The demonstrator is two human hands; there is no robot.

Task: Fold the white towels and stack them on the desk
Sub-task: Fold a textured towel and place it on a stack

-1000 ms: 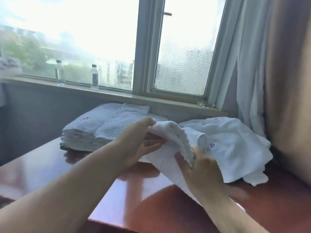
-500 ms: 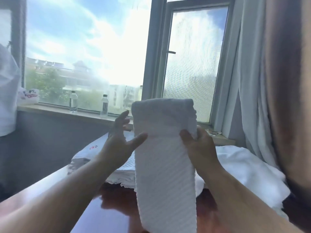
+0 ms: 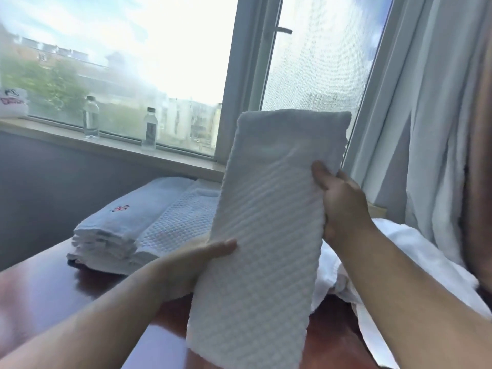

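Observation:
A long white waffle-weave towel (image 3: 263,235) hangs upright in the air above the dark red desk (image 3: 87,291). My right hand (image 3: 338,203) grips its right edge, thumb on the front. My left hand (image 3: 197,259) holds its left edge lower down, thumb lying across the front. Behind the held towel, a stack of folded white towels (image 3: 119,230) lies on the desk at the left, one with a small red mark. A loose heap of white towels (image 3: 399,262) lies at the right, partly hidden by my right arm.
A windowsill (image 3: 119,147) behind the desk carries two clear bottles (image 3: 91,120) and a white object with red print (image 3: 13,102) at the far left. A pale curtain (image 3: 431,129) hangs at the right. The desk's near edge runs at the lower left.
The towel has tilted, its top leaning right. My left hand has slid down its left edge and my right hand a little lower on the right edge. The camera has shifted slightly.

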